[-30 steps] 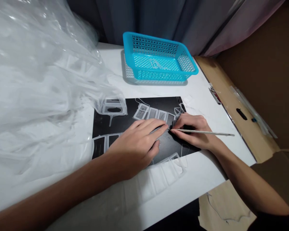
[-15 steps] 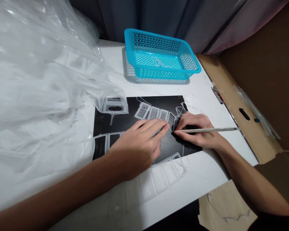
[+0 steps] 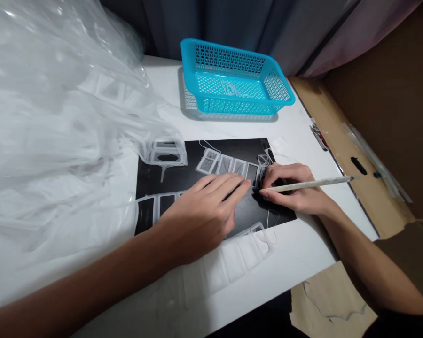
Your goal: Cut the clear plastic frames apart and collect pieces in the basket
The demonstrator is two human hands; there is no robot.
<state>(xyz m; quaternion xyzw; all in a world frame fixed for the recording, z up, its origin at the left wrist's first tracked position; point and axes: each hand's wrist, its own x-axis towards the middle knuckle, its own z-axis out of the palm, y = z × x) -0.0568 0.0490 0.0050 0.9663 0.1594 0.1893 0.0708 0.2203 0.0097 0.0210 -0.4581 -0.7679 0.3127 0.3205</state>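
A black sheet point(image 3: 193, 152) lies on the white table, with a strip of pale-edged, see-through frames point(image 3: 224, 164) on its upper part. My left hand point(image 3: 207, 211) rests palm down over the sheet, fingers spread a little, fingertips at the strip's lower edge. My right hand point(image 3: 292, 190) pinches a thin, pale stick point(image 3: 313, 183) near its left end, beside the strip's right end; its fingertips partly hide that end. Another framed strip point(image 3: 232, 260) lies below my left hand, partly off the sheet. More frames show at the sheet's left side point(image 3: 153, 209).
A blue perforated basket point(image 3: 232, 89) stands behind the sheet. Clear plastic film point(image 3: 63, 117) is heaped at the left. Small clippers point(image 3: 319, 136) and a black object point(image 3: 358, 165) lie at the right. A tan piece point(image 3: 333, 303) sits at the lower right.
My right hand has moved slightly right with the stick, whose far end is now raised higher. More of the strip's right end shows. My left hand has hardly moved.
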